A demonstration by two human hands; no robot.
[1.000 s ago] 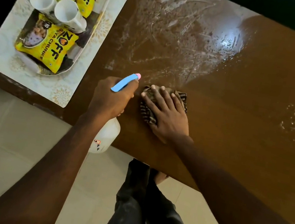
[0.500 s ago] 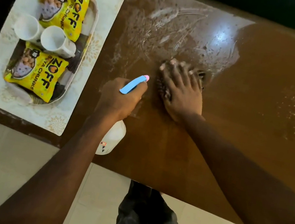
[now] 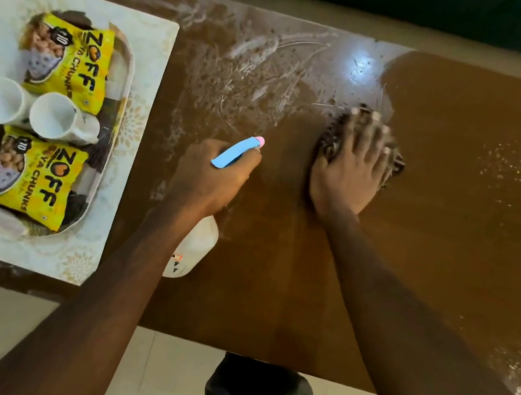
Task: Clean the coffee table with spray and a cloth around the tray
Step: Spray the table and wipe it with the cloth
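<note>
The brown coffee table (image 3: 415,259) carries white streaks of cleaner (image 3: 247,66) across its far middle, and at their edge the right hand (image 3: 347,171) lies flat, fingers spread and pressing a dark striped cloth (image 3: 330,140) bunched under the palm, probably so the whole hand drives it through the wet film. The left hand (image 3: 211,174) is curled round the neck of the spray bottle (image 3: 194,248), blue nozzle aimed across the top, seemingly held ready for another squirt. The tray (image 3: 127,69) of yellow packets (image 3: 67,59) and white cups (image 3: 50,115) sits on a pale mat (image 3: 154,39) at the left end, well apart from the wiping.
</note>
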